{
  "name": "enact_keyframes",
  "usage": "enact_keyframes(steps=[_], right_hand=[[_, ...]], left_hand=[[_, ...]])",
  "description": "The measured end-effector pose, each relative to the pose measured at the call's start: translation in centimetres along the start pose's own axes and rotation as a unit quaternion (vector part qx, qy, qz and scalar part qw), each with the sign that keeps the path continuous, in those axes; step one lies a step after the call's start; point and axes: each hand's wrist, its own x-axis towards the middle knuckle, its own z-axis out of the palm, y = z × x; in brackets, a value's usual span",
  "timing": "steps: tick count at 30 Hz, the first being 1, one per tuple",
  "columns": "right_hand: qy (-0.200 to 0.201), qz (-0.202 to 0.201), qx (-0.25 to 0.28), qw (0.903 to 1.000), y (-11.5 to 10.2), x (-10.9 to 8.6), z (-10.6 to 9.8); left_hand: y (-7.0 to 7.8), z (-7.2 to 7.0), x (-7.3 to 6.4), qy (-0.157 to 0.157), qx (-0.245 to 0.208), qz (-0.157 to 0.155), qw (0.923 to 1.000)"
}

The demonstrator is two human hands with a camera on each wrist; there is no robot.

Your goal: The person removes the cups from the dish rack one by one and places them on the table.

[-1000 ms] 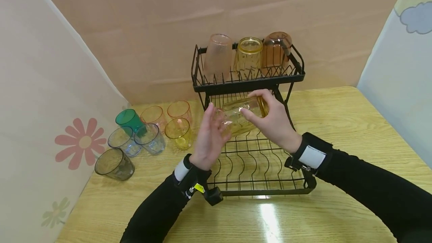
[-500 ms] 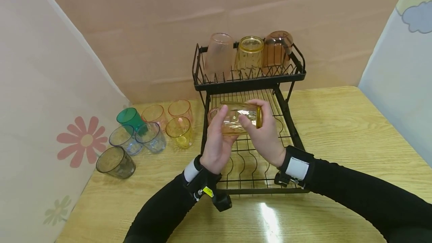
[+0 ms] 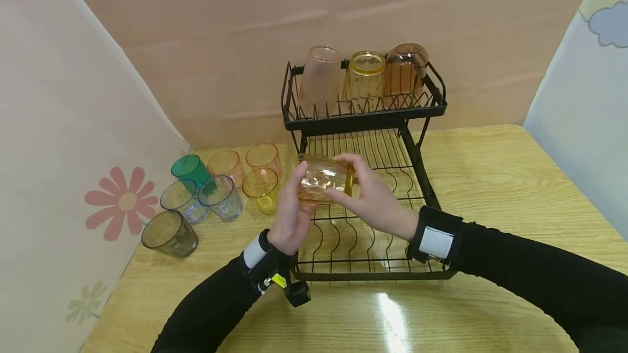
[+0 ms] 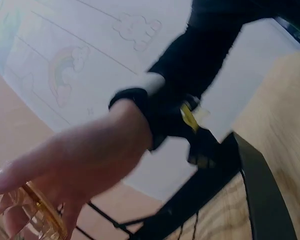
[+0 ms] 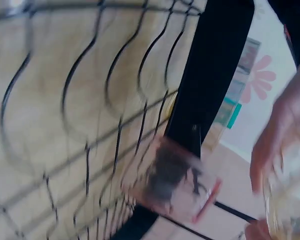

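Observation:
In the head view a yellow glass lies sideways above the lower tier of the black dish rack. My left hand holds one end, its thumb on the near side and fingers underneath. Thumb and fingers of my right hand grip the glass near its rim, on the right. The left wrist view catches the left hand with the glass's amber edge at its fingers. A pinkish glass stands at the rack's side in the right wrist view; in the head view it is mostly hidden.
On the upper tier stand a pale pink glass, a yellow glass and a brownish glass, all upside down. Several upright glasses, including a green one and a grey one, stand on the table to the left.
Both hands have carried the yellow glass leftward and slightly down. The left hand, at first beside its left end, now holds it. The right hand has kept its grip.

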Motion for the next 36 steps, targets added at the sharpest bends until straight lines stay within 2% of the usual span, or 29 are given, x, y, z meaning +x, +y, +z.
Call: enact_keyframes(steps=[2,4,7,11,15,19,21,23,25,28,32,34,36], right_hand=[[-0.051,-0.024,-0.06,0.9966,0.0,0.0,-0.5],[-0.101,-0.049,-0.112,0.9873,0.0,-0.2,-0.9],[-0.171,-0.063,-0.167,0.9689,0.0,-0.4,-1.4],[-0.252,-0.058,-0.211,0.9428,0.2,-0.9,-1.7],[-0.318,-0.046,-0.231,0.9186,0.6,-1.5,-1.7],[-0.347,-0.05,-0.271,0.8967,1.0,-2.0,-1.9],[-0.35,-0.053,-0.294,0.8876,1.2,-2.2,-2.0],[-0.352,-0.051,-0.31,0.8815,1.2,-2.2,-2.3],[-0.353,-0.045,-0.325,0.8759,1.2,-2.2,-2.6],[-0.354,-0.042,-0.341,0.87,1.2,-2.1,-3.1],[-0.35,-0.044,-0.354,0.8662,1.3,-2.2,-3.6],[-0.348,-0.041,-0.356,0.8666,1.3,-2.2,-3.8],[-0.346,-0.041,-0.358,0.8664,1.3,-2.3,-4.0]], left_hand=[[0.2,-1.1,-0.3,-0.004,0.018,-0.006,0.9998],[0.4,-2.3,-0.7,-0.001,0.039,-0.014,0.9992],[0.9,-3.9,-1.4,0.006,0.069,-0.023,0.9973],[1.9,-6.3,-2.4,0.027,0.114,-0.022,0.9929],[3.1,-8.6,-3.4,0.04,0.179,-0.002,0.983],[3.9,-10.5,-4.0,0.069,0.241,0.028,0.9678],[4.2,-11.6,-4.1,0.083,0.284,0.039,0.9544],[4.3,-12.9,-4.0,0.09,0.338,0.055,0.9353],[4.4,-14.3,-3.9,0.085,0.391,0.073,0.9135],[4.5,-16.0,-3.8,0.085,0.47,0.088,0.874],[4.4,-17.6,-3.8,0.089,0.557,0.089,0.821],[4.2,-18.1,-3.7,0.091,0.587,0.095,0.799],[4.0,-18.5,-3.6,0.088,0.605,0.1,0.785]])
